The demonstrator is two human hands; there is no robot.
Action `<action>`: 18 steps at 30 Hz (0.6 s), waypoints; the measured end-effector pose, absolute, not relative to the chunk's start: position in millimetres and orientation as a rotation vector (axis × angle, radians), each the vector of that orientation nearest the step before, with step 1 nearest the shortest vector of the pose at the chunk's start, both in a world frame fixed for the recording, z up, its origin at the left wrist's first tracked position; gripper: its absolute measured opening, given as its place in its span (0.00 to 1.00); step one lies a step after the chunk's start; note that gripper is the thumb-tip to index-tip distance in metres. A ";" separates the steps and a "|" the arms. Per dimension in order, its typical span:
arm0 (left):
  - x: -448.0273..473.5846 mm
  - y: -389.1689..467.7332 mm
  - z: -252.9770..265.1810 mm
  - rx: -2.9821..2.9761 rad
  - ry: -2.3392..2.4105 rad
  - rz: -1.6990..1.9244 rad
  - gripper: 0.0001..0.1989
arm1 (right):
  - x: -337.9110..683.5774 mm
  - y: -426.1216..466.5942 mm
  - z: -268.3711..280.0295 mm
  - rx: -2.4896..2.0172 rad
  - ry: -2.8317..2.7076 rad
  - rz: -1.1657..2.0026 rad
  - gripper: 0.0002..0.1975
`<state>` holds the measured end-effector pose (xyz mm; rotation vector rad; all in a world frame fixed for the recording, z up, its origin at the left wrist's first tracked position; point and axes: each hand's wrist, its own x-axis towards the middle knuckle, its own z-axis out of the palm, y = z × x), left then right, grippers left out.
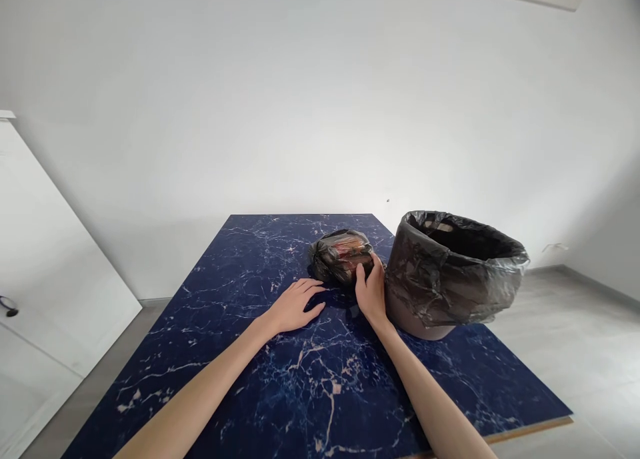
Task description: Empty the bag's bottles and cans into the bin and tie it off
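One bag (340, 254): apparently being steadied; shifting is likely demanding firmness
Right grip (370, 291): holding bag
Left grip (294, 306): spreading wide

One camera, worn on the person's head, looked forward and down from the near end of the rectangular dark-blue surface (215, 292) with white marble veining. It was close enough that both bare forearms (200, 396) entered at the bottom of the frame, with the hands (295, 307) over the surface. The wide view reached past the surface to the plain white wall (280, 99) behind it, the white flat-fronted cabinet (45, 246) to its left and the pale-grey floor (590, 352) to its right.
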<state>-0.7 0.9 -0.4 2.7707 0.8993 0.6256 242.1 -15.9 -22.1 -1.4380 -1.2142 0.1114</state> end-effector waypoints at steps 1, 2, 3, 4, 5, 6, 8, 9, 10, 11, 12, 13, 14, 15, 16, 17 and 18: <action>-0.2 -0.6 0.8 2.777 0.892 0.656 0.19 | 241.1 -15.3 -24.8 -1.446 -1.213 0.124 0.31; 0.5 -2.3 2.0 2.782 0.890 0.696 0.17 | 238.6 -16.1 -26.5 -1.449 -1.221 0.138 0.30; 1.3 -4.0 3.2 2.781 0.901 0.751 0.15 | 234.7 -18.1 -27.3 -1.444 -1.242 0.153 0.29; 2.1 -5.6 4.3 2.773 0.930 0.823 0.13 | 229.7 -21.2 -27.1 -1.428 -1.275 0.170 0.27; 2.9 -6.9 5.1 2.756 0.977 0.909 0.11 | 223.9 -25.1 -25.9 -1.402 -1.320 0.190 0.26; 3.5 -7.7 5.6 2.732 1.035 1.004 0.10 | 217.9 -29.4 -24.0 -1.369 -1.372 0.210 0.24; 4.4 -8.1 5.9 2.679 1.144 1.180 0.08 | 207.2 -37.4 -19.0 -1.294 -1.475 0.237 0.20; 4.6 -7.9 5.8 2.660 1.182 1.247 0.07 | 203.7 -40.4 -16.4 -1.263 -1.513 0.235 0.18; 4.7 -7.5 5.7 2.649 1.205 1.294 0.06 | 201.8 -42.3 -14.3 -1.242 -1.536 0.220 0.16; 4.8 -7.2 5.6 2.646 1.215 1.323 0.05 | 201.5 -43.1 -12.7 -1.233 -1.541 0.192 0.15; 4.9 -6.9 5.7 2.651 1.215 1.337 0.04 | 202.8 -43.0 -11.8 -1.234 -1.530 0.156 0.14; 5.1 -6.9 6.0 2.662 1.208 1.339 0.03 | 205.2 -42.1 -11.6 -1.244 -1.508 0.118 0.14; 5.3 -7.0 6.3 2.678 1.194 1.331 0.02 | 208.2 -40.8 -12.0 -1.257 -1.485 0.081 0.14; 5.7 -7.4 6.8 2.699 1.173 1.315 0.01 | 211.1 -39.4 -12.9 -1.271 -1.470 0.051 0.14; 6.1 -7.8 7.2 2.722 1.148 1.292 0.00 | 213.5 -38.1 -14.1 -1.282 -1.469 0.029 0.14; 6.5 -8.3 7.6 2.744 1.124 1.267 0.01 | 214.9 -37.2 -15.5 -1.290 -1.479 0.014 0.14; 6.8 -8.8 7.9 2.764 1.102 1.243 0.03 | 215.3 -36.7 -17.0 -1.295 -1.499 0.002 0.14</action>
